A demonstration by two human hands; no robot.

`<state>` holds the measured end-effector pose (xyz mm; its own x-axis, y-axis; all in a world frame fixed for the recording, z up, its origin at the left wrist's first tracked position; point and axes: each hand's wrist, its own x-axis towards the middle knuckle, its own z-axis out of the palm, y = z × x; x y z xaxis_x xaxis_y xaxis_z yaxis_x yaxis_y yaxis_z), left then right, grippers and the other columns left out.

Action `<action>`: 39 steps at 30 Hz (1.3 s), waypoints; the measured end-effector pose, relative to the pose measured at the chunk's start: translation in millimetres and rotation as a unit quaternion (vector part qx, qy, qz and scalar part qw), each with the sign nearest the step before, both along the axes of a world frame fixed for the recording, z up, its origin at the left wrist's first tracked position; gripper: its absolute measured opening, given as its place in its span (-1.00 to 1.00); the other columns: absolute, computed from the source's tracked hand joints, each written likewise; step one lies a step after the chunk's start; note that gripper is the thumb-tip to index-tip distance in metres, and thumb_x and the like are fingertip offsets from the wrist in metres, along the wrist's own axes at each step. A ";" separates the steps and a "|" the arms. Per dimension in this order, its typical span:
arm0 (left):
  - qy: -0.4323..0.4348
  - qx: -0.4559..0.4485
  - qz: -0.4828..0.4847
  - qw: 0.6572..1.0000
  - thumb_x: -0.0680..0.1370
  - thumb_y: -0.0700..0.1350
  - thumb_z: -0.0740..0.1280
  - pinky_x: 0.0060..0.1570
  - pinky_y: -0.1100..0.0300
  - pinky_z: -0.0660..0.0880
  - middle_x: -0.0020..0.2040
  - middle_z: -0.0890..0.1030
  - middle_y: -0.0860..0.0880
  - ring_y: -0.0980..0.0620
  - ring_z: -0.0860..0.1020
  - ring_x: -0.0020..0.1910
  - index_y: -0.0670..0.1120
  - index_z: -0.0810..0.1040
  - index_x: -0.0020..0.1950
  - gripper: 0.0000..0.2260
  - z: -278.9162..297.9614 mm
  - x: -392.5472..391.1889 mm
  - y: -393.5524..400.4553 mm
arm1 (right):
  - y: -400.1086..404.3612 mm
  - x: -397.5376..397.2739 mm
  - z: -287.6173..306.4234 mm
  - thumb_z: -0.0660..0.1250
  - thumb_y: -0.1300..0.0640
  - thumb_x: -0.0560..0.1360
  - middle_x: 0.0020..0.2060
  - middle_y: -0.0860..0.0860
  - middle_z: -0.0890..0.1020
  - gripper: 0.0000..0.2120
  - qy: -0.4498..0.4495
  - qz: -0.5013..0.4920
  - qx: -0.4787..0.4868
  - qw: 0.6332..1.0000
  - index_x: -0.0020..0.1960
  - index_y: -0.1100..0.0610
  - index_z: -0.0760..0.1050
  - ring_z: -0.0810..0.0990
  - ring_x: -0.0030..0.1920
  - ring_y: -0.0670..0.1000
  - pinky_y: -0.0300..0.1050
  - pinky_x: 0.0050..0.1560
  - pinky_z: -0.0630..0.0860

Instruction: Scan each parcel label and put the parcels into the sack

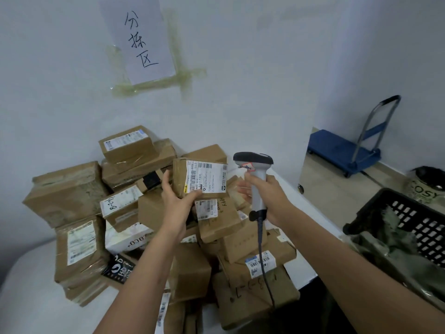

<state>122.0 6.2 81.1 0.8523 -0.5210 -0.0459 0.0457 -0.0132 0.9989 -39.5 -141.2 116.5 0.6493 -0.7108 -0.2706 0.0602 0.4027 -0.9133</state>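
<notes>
My left hand (177,196) grips a small cardboard parcel (180,175) lifted above the heap, its white label (207,177) turned toward me. My right hand (269,194) holds a grey and black barcode scanner (255,165) by the handle, just right of the parcel, with the scanner head pointing left at the label. The scanner's cable (261,249) hangs down over the pile. A heap of several brown cardboard parcels (149,225) covers the white table (305,206). A grey-green sack (395,249) lies open inside a black crate (414,213) at the right.
A handwritten paper sign (142,37) is taped to the wall behind the pile. A blue folding hand truck (346,150) stands on the floor at the far right. Another sack with printed letters (426,191) sits behind the crate.
</notes>
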 end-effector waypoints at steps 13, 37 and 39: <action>0.015 -0.001 -0.046 0.999 0.43 -0.07 0.55 0.24 0.08 0.51 0.30 0.56 0.02 0.04 0.56 0.25 0.04 0.18 0.54 -0.21 -22.9 -63.2 -35.1 | 3.7 -86.2 43.6 0.38 0.04 0.55 -0.39 0.06 0.53 -0.80 0.023 0.056 -0.067 0.996 -0.06 0.18 0.49 0.48 -0.45 -0.03 -0.22 -0.44 0.44; 0.019 -0.016 -0.065 0.998 0.47 -0.07 0.52 0.30 0.05 0.50 0.20 0.63 0.03 0.05 0.61 0.19 0.04 0.31 0.46 -0.37 -22.9 -60.7 -33.7 | 21.0 -85.7 61.3 0.36 -0.01 0.57 -0.45 0.02 0.53 -0.76 0.038 0.083 -0.049 0.995 -0.08 0.17 0.47 0.47 -0.48 -0.05 -0.26 -0.48 0.42; 0.018 -0.018 -0.062 0.998 0.47 -0.08 0.52 0.31 0.05 0.50 0.22 0.62 0.02 0.05 0.60 0.20 0.02 0.28 0.50 -0.33 -23.0 -60.6 -34.2 | 20.7 -85.4 61.1 0.36 -0.01 0.57 -0.45 0.03 0.53 -0.75 0.039 0.084 -0.044 0.995 -0.08 0.18 0.47 0.47 -0.48 -0.05 -0.26 -0.47 0.43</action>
<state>61.4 -28.0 58.2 0.7798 -0.6235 -0.0552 0.0824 0.0148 0.9965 -125.0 -120.4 177.7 0.7401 -0.6177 -0.2661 -0.0739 0.3186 -0.9450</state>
